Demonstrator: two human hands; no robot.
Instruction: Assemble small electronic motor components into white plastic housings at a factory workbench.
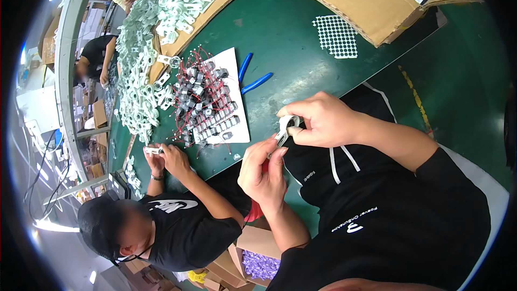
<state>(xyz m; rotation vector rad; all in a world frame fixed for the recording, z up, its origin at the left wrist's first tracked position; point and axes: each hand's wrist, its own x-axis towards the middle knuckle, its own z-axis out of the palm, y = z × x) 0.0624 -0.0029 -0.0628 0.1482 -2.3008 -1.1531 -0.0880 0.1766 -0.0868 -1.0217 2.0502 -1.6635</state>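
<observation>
Both of my hands hold one small white plastic part with a ring-shaped head, above the near table edge. My left hand pinches its narrow lower end between thumb and fingers. My right hand grips the ring end, thumb and forefinger pressed on it; something dark shows inside the ring. To the left, small grey motors with red wires lie heaped and in rows on a white sheet. Beside the sheet rests a blue-handled hand tool, its handles spread.
A big pile of white plastic parts spreads over the green table at far left. Cardboard and a perforated white sheet lie at the back. A co-worker sits close on my left, handling a similar part.
</observation>
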